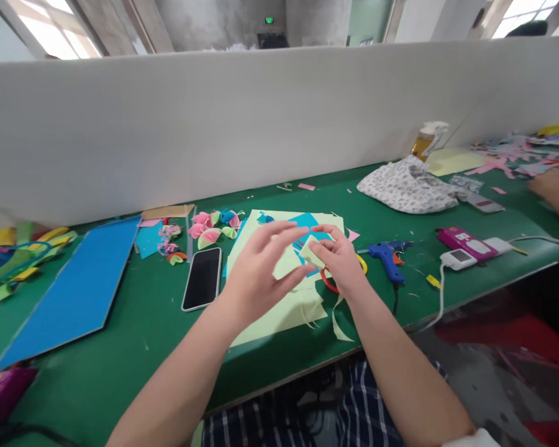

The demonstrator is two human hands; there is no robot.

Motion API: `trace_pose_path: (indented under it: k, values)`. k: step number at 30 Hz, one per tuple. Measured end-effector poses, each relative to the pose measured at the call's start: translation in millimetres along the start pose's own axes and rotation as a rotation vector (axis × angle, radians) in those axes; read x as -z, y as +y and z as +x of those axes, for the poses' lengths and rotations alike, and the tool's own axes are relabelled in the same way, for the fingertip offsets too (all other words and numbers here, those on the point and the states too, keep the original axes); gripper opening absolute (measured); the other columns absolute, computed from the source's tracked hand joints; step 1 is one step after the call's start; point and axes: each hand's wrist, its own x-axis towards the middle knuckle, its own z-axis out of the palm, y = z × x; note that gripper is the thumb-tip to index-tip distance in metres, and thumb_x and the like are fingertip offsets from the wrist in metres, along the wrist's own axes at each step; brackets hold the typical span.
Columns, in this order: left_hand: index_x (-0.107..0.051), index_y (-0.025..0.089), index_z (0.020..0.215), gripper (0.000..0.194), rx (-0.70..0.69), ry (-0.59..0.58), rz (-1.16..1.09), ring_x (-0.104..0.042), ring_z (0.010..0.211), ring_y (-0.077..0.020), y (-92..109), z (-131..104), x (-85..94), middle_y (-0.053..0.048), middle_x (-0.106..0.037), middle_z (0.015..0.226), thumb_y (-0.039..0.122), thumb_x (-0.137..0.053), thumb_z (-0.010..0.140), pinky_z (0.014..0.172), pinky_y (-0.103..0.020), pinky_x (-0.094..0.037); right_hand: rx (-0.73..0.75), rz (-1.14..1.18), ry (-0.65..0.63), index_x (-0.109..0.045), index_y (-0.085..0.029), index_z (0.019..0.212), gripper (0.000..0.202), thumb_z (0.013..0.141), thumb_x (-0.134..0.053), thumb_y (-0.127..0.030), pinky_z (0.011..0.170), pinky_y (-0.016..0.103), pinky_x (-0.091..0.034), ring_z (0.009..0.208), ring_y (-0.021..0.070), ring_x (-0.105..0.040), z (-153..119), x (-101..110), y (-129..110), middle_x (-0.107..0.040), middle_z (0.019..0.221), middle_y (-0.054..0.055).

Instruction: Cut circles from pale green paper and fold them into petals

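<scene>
My right hand (338, 257) pinches a small folded piece of pale yellow-green paper (313, 251) between thumb and fingers. Close by on the left, my left hand (268, 264) is held open, its fingers spread and pointing toward that piece. Below both hands lie pale yellow-green sheets (270, 320), with blue paper (307, 220) on top. Scissors with red and yellow handles (364, 264) rest partly hidden behind my right hand. Thin paper offcuts (340, 326) lie at the sheets' right edge.
A phone (202, 279) and pink, green and blue petal shapes (209, 228) lie left; farther left is a blue board (81, 279). Rightward are a blue glue gun (389, 259), a white cabled device (459, 259) and a patterned cloth (410, 186). Another person's hand (556, 189) is far right.
</scene>
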Motion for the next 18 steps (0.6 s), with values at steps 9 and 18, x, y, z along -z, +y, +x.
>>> trace_pose_path:
  k: [9,18]
  values:
    - [-0.07,0.02,0.114,0.028,-0.227,-0.006,0.035,-0.071,0.095,-0.0208,-48.3,8.1,-34.1,-0.011,-0.075,0.107,0.021,-0.071,0.086,0.084,-0.035,-0.06,-0.068,0.076,-0.019,-0.063,-0.023,0.106,0.04,0.076,-0.073,-0.047,0.042,0.019,-0.042,0.054,0.0108,-0.055,-0.2,-1.2,9.5,-0.061,0.066,-0.005]
    - [-0.073,0.02,0.117,0.034,-0.065,-0.117,-0.141,-0.072,0.1,-0.0225,-53.8,6.5,-35.2,-0.012,-0.074,0.116,0.027,-0.075,0.083,0.085,-0.036,-0.062,-0.121,0.207,-0.061,-0.068,-0.021,0.107,0.05,0.082,-0.063,-0.064,0.045,0.021,-0.051,0.06,0.0123,-0.061,-1.4,3.4,16.6,-0.067,0.075,0.0]
